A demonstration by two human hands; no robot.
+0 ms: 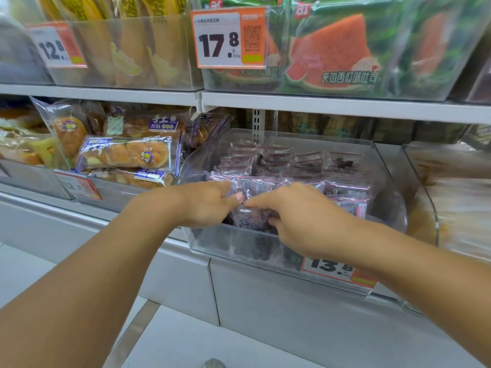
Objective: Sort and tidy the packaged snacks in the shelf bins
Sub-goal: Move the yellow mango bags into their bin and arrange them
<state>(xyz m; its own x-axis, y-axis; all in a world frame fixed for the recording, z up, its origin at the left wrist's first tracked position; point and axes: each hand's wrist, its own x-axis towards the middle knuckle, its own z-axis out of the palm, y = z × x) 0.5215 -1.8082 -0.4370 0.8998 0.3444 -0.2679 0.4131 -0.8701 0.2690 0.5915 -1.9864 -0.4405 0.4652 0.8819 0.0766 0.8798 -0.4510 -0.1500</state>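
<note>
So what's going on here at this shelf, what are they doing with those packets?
A person is tidying a clear bin of purple snack packets on the lower shelf. Both hands are inside its front edge: the left hand and right hand grip the same front packet from either side. The other packets lie in loose rows behind. The bread bin to the left is untouched.

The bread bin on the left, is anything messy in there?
Yes. In the bread bin, one bread pack stands up on end and leans, while the twisted bread pack lies flat across the pile. They point different ways. Both hands are busy in the purple snack bin instead.
</note>
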